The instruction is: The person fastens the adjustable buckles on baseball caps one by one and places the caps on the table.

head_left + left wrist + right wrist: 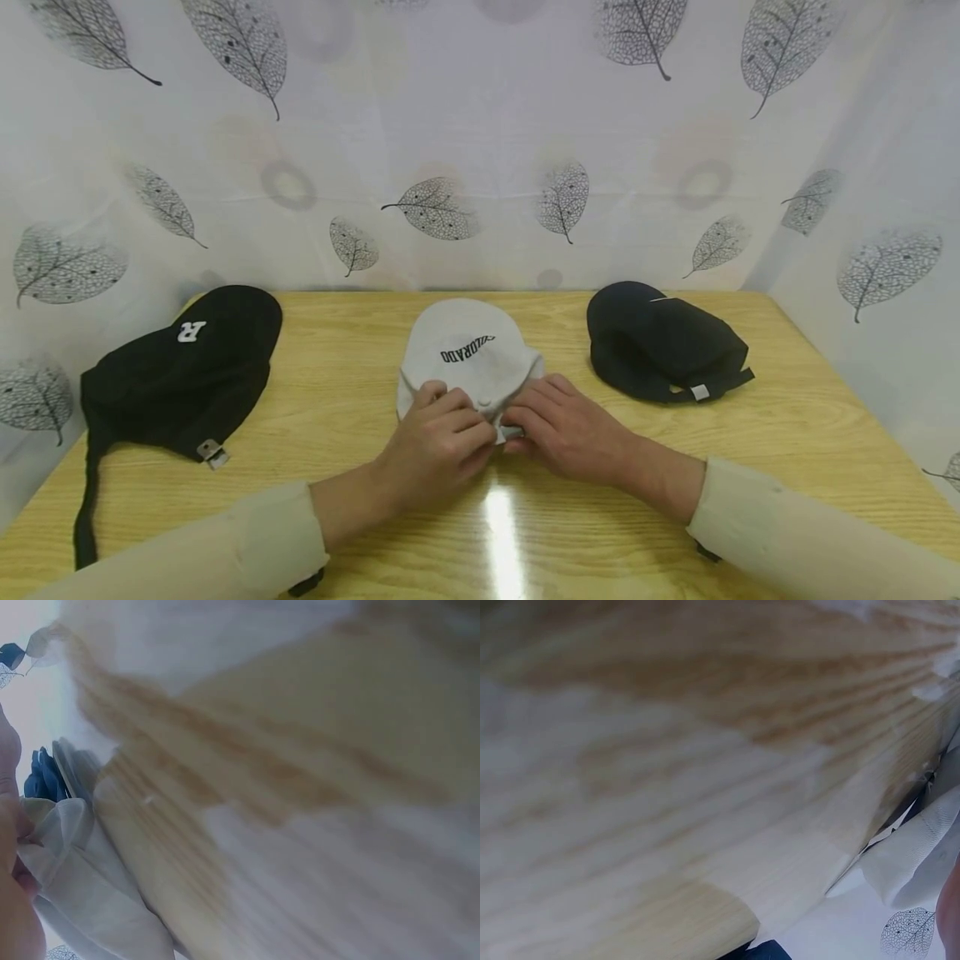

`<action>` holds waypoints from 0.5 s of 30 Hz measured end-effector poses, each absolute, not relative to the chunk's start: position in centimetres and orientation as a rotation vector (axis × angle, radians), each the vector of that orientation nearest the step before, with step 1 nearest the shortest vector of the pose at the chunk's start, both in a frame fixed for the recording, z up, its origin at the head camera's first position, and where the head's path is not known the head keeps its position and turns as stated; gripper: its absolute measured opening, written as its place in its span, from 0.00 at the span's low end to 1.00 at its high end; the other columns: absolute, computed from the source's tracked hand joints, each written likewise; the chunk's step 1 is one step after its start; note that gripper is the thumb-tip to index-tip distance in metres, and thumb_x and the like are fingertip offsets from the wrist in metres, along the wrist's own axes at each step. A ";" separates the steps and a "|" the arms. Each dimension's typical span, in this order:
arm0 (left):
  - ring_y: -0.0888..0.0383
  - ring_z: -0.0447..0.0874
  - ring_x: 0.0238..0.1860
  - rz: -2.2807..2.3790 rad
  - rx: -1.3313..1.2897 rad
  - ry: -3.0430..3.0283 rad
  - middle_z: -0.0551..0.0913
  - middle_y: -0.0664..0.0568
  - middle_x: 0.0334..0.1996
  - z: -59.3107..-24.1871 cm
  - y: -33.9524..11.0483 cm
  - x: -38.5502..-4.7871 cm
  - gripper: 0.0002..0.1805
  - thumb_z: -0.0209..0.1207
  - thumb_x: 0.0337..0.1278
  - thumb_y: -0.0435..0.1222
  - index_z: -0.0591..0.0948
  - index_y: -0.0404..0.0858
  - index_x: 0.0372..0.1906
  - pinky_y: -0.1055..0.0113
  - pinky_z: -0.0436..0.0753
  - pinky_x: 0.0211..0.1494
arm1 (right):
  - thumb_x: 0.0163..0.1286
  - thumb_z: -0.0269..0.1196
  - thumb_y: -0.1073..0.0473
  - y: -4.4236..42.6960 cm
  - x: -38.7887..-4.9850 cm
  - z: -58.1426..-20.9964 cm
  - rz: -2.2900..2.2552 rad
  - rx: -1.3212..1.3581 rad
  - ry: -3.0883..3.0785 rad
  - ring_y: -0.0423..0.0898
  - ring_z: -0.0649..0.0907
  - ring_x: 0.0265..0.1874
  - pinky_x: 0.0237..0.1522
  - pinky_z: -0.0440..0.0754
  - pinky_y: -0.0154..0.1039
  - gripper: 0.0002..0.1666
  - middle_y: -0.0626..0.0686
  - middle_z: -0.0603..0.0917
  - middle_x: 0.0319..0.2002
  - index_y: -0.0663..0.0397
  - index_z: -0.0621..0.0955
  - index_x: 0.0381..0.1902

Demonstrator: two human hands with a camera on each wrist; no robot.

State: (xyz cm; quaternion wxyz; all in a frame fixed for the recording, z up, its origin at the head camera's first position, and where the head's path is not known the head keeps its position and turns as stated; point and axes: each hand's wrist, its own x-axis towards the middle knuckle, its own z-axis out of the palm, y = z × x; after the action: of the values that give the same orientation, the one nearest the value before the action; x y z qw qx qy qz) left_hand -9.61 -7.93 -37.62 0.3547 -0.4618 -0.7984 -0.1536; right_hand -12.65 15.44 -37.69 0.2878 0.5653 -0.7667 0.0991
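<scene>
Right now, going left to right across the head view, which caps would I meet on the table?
Black cap with a white R → white cap lettered COLORADO → dark cap. The left hand and right hand overlap the white cap, so I leave both hands out.

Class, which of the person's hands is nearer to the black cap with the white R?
Left. Both grip the white cap, right of the black R cap; the left hand is closer, the right hand farther right.

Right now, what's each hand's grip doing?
Left hand: holding the white cap at its near edge.
Right hand: holding the same cap, beside the left.
</scene>
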 end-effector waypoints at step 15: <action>0.61 0.77 0.33 -0.479 -1.156 -2.044 0.85 0.62 0.29 -37.5 -7.6 -9.6 0.04 0.66 0.53 0.38 0.88 0.50 0.34 0.59 0.68 0.47 | 0.76 0.56 0.46 15.5 -12.6 -37.6 0.272 1.504 -2.056 0.46 0.79 0.44 0.46 0.74 0.42 0.18 0.49 0.81 0.43 0.54 0.79 0.46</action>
State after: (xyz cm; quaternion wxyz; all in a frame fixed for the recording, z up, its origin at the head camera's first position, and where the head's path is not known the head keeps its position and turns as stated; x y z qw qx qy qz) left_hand -9.58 -7.62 -37.48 0.3640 -0.4493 -0.7943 -0.1863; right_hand -12.61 15.49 -37.65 0.2859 0.5626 -0.7690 0.1019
